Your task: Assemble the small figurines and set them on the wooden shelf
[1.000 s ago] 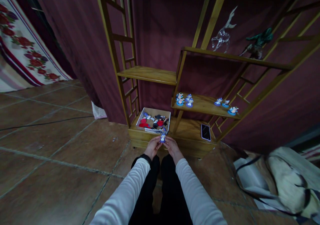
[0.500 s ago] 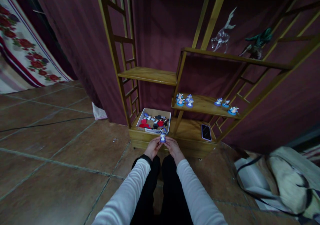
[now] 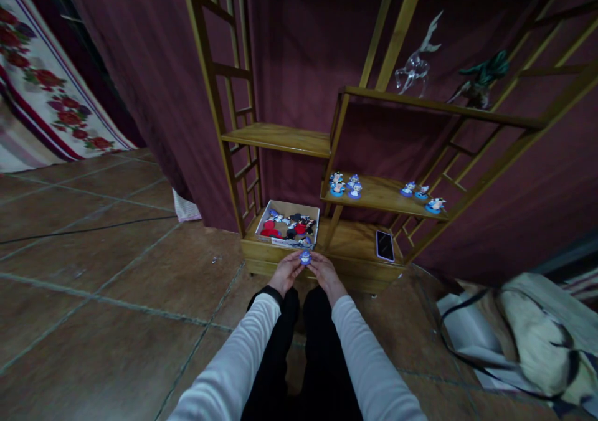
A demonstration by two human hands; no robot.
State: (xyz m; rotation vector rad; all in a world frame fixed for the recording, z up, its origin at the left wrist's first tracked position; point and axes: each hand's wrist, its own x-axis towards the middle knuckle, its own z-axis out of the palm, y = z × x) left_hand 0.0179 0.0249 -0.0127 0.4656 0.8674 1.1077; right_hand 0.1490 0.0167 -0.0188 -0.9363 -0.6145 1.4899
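Observation:
Between the fingertips of my left hand and my right hand is a small purple-and-white figurine. Both hands pinch it from the sides, in front of the low cabinet's edge. Just beyond it sits a shallow cardboard box holding several figurines in red, black, white and purple. On the middle shelf, figurines stand in two groups: a cluster with a purple figurine at the left end, and a row with a blue-based figurine at the right.
A phone lies on the cabinet's lower board, right of the box. Higher up stand a clear deer ornament and a dark green statuette. A pale bag rests on the floor at right; a black cable crosses the tiles at left.
The figurine has been tilted in my fingers, so its purple round part faces me more than its front. Both hands stay in nearly the same place.

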